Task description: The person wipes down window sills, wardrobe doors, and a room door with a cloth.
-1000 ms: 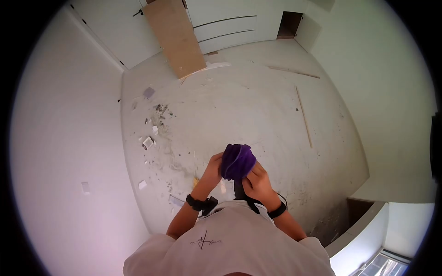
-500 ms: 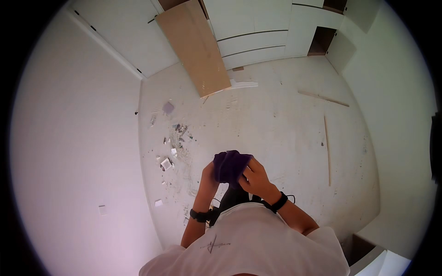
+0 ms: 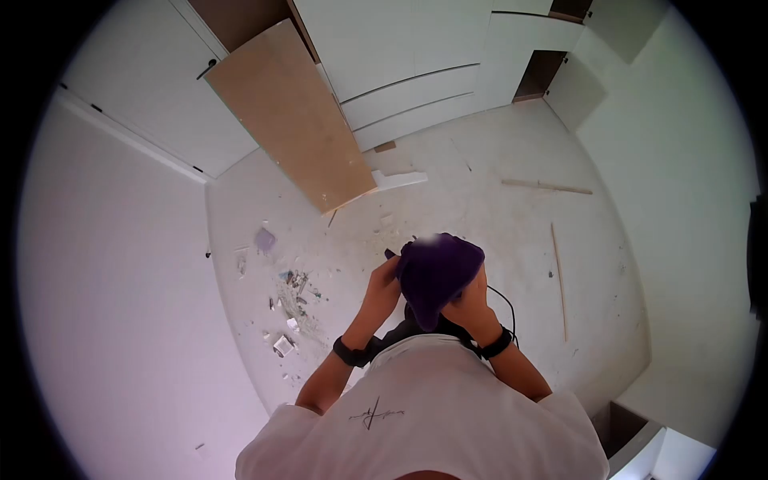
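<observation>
A dark purple cloth (image 3: 436, 276) is held up in front of my waist, between both hands, with one corner hanging down towards my shirt. My left hand (image 3: 386, 282) grips its left side, fingers partly hidden by the fabric. On the other side my right hand (image 3: 472, 306) is closed on the lower right edge, its fingertips behind the cloth. Both wrists carry black bands. A thin black cable (image 3: 509, 308) curves out beside my right wrist.
A brown board (image 3: 292, 120) leans by the white door (image 3: 152, 76) and cabinets. Debris (image 3: 296, 292) and a white square piece (image 3: 283, 346) lie on the floor at left. Two thin wooden strips (image 3: 558, 280) lie at right. A low cabinet (image 3: 624, 432) stands at lower right.
The purple cloth has been turned and spread wider, and now sits slightly higher and to the right. Both hands have moved with it. The view of the room has shifted.
</observation>
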Demonstrator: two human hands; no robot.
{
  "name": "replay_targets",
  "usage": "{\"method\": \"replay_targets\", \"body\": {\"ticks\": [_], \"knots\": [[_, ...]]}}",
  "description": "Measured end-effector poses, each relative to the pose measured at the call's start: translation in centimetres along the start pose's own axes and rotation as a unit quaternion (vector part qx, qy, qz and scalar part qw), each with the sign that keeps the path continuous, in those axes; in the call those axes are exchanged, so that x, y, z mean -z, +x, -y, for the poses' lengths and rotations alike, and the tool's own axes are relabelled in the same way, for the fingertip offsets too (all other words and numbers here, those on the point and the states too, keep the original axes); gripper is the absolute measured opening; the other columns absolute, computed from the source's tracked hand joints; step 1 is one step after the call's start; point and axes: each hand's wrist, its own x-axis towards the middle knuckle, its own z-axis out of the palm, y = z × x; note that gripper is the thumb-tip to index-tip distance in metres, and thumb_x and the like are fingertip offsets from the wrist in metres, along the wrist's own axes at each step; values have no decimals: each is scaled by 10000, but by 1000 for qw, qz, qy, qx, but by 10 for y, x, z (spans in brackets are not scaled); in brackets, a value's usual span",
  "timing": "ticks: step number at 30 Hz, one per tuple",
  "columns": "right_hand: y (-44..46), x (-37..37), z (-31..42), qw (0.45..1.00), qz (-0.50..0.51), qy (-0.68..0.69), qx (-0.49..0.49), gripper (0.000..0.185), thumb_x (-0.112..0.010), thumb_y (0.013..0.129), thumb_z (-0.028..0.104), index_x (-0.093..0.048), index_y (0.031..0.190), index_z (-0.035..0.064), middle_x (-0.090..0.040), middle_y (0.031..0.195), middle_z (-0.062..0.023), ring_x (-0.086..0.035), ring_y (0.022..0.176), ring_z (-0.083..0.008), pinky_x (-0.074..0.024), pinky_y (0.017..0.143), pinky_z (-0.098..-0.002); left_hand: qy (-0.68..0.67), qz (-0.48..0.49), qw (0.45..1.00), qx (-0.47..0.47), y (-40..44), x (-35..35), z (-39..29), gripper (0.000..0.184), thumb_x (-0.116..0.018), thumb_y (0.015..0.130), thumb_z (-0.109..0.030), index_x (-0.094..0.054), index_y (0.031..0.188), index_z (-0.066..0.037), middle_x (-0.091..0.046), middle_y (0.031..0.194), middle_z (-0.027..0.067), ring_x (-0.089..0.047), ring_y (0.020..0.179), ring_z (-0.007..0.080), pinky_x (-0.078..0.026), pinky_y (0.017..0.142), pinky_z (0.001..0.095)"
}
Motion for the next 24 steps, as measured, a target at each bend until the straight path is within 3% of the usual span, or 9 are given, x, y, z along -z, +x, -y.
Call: {"method": "replay_targets", "body": {"ticks": [3,5,8,12,14,16,20,24], "knots": [[38,-6,-37,999,-24,-9,-30,619,-862,687,148,-609,1237,20,-599,1261,-191,-606,1097,-390,-508,923,-465,11,51,999,4,73,-1,-7,287,-563,979,-51,-599,1251,35,-690,1101,69,-595,1012,106,-484,893,269],[61,-8,-67,999,-34,-15,-29,627,-867,690,160,-605,1241,16,-595,1273,-193,-605,1096,-393,-509,917,-467,79,124,988,47,119,0,-4,443,-601,955,-72,-539,1378,40,-666,1270,105,-609,1146,149,-470,1009,306],[100,-10,-127,999,-22,-38,15,632,-863,692,175,-606,1247,16,-592,1282,-200,-604,1098,-399,-509,914,-466,35,161,985,43,187,-10,5,369,-576,986,-80,-557,1339,24,-684,1211,95,-597,1096,127,-467,982,289],[171,-15,-205,1000,3,-5,2,620,-849,699,184,-613,1247,14,-589,1273,-209,-602,1090,-407,-508,908,-471,22,150,988,17,270,-9,10,463,-561,1014,-161,-489,1433,21,-606,1368,102,-571,1169,134,-438,1046,295],[228,-21,-247,1000,-6,-2,21,609,-844,699,182,-619,1239,15,-589,1262,-214,-601,1084,-410,-510,902,-471,19,87,996,5,317,-1,31,485,-564,1010,-152,-468,1463,-6,-553,1433,98,-552,1216,157,-422,1069,306],[270,-29,-271,997,-11,-1,71,579,-838,700,173,-630,1218,17,-585,1254,-224,-601,1076,-411,-519,886,-463,100,99,990,-14,364,11,31,471,-567,1004,-129,-471,1449,-10,-530,1440,86,-535,1236,178,-401,1092,333],[348,-44,-294,994,0,41,97,539,-831,706,159,-650,1197,30,-576,1256,-227,-595,1074,-413,-528,862,-449,88,60,994,-34,423,22,-22,416,-543,1021,-139,-496,1414,-11,-551,1405,115,-519,1260,214,-386,1097,350],[419,-63,-324,988,-9,8,153,536,-842,707,210,-664,1188,55,-554,1290,-228,-550,1146,-431,-481,921,-504,80,3,993,-86,499,40,-51,426,-536,1015,-130,-480,1419,-6,-542,1405,122,-508,1268,227,-376,1103,362]]}}
